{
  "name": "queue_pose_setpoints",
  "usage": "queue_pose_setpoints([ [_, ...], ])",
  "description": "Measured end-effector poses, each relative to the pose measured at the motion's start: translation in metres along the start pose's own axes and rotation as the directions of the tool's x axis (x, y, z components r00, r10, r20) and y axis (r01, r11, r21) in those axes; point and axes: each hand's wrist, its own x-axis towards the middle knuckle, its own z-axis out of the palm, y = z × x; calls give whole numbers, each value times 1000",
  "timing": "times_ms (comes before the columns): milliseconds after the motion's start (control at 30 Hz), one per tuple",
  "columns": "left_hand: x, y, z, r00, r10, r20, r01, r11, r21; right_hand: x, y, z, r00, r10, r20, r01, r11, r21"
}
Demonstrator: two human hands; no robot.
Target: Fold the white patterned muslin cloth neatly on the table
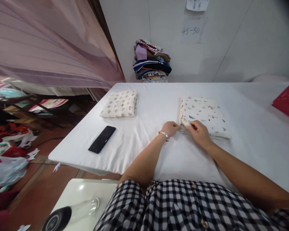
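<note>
A folded cream cloth with a small scattered print (204, 112) lies on the white-covered table (156, 102). At its near left corner my left hand (171, 129) pinches the layered edge, a silver bracelet on its wrist. Close beside it, my right hand (199, 132) grips the same corner from the right, thumb and fingers closed on the fabric. The fingertips hide part of the edge. Farther left rests a second folded cloth (120, 104) with a green-grey print, apart from both hands.
A black phone (102, 139) lies near the table's left edge. At the far right is a red object (287, 99). Stacked folded clothes (152, 62) stand behind the table. Lower left, a clear bottle (84, 210) lies on a white stool (74, 192).
</note>
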Motion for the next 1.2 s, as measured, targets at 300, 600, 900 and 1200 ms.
queue_pose_setpoints([
  [300, 1, 3, 8, 999, -5, -45, 6, 1000, 14, 0, -4, -2, 1000, -7, -22, 7, 1000, 12],
  [600, -1, 5, 6, 997, -43, 67, 54, 982, -182, -4, -4, 0, 983, -162, 85, 178, 954, -242],
  [900, -2, 4, 0, 998, 24, 50, -19, 995, -94, -2, -6, -1, 966, -234, 111, 257, 917, -304],
  [1200, 2, 1, 4, 992, -6, 129, 40, 965, -260, -6, -6, 3, 955, -249, 163, 291, 896, -335],
])
